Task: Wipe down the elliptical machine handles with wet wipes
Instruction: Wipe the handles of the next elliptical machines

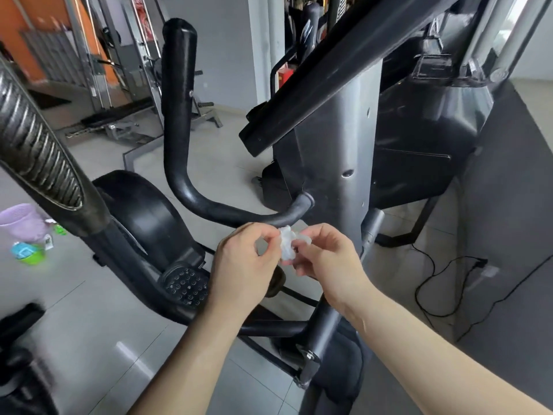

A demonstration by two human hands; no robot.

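Wet wipe (286, 244) pinched by left hand (243, 266) and right hand (326, 259), handle (179, 115) just above, tiled floor (89, 313) beneath, gym racks (100, 70) beyond.

Even daylight fills the gym, strongest from a blown-out bright patch (508, 34) up and right of the silver column (338, 139), which wears a pale sheen. Below the column, the wet wipe (286, 245) nearly bleaches white between the left hand (242, 265) and right hand (326, 256), both sharp. Far left of the column, the ribbed grip (36, 145) and lavender basket (24, 223) smear with blur, and straight lines bow at the edges.
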